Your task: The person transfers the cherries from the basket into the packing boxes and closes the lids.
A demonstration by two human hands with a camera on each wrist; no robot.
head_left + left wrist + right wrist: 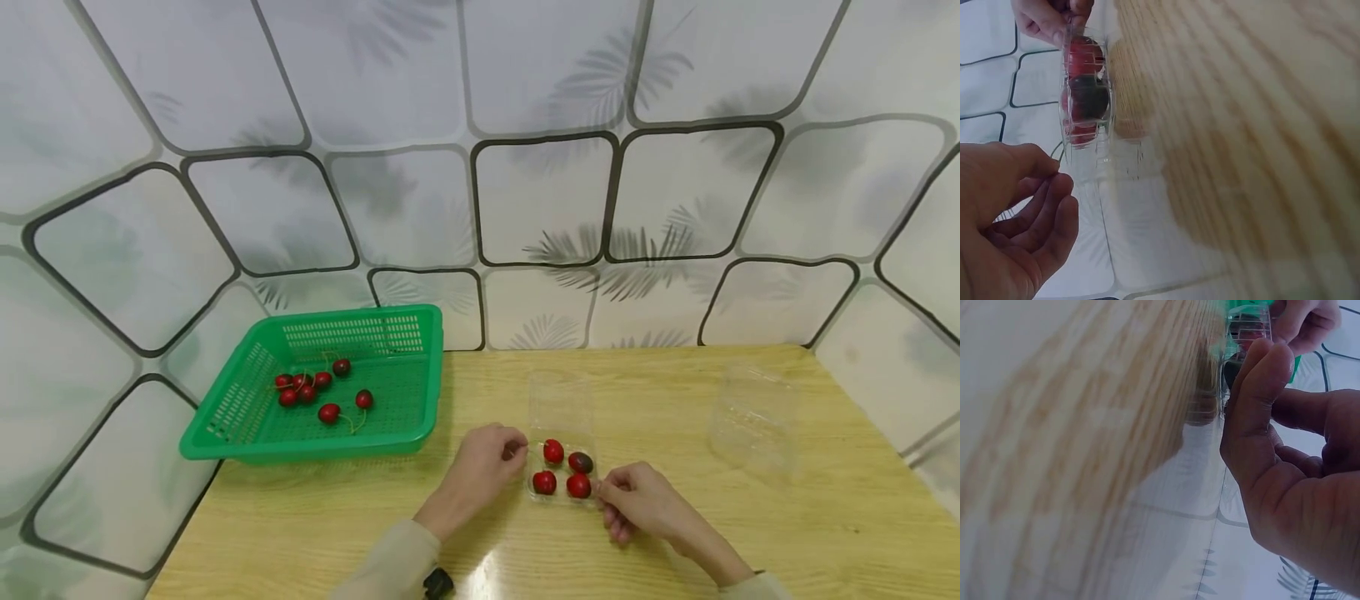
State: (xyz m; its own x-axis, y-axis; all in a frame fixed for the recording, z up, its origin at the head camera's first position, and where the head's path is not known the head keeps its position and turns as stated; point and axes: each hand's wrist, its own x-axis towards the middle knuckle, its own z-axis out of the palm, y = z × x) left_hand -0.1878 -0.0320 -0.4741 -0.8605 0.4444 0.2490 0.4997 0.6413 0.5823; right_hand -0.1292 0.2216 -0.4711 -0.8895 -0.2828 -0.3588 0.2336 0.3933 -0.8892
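Observation:
A clear plastic clamshell box (561, 500) lies on the table with its lid (561, 400) raised at the back. Several dark red cherries (553, 452) sit inside it, apart from one another. At the box's left edge, my left hand (483, 467) pinches the rim between thumb and forefinger. A thin green stem (1057, 149) shows beside those fingertips in the left wrist view. My right hand (645, 502) pinches the box's front right side, its other fingers curled beneath. In the right wrist view its fingers hide much of the box.
On the left stands a green plastic basket (431, 367) with several stemmed cherries (329, 413) in it. Another clear plastic container (752, 421) is at the right. A small black object (438, 582) lies near the front edge. A patterned wall backs the wooden table (660, 383).

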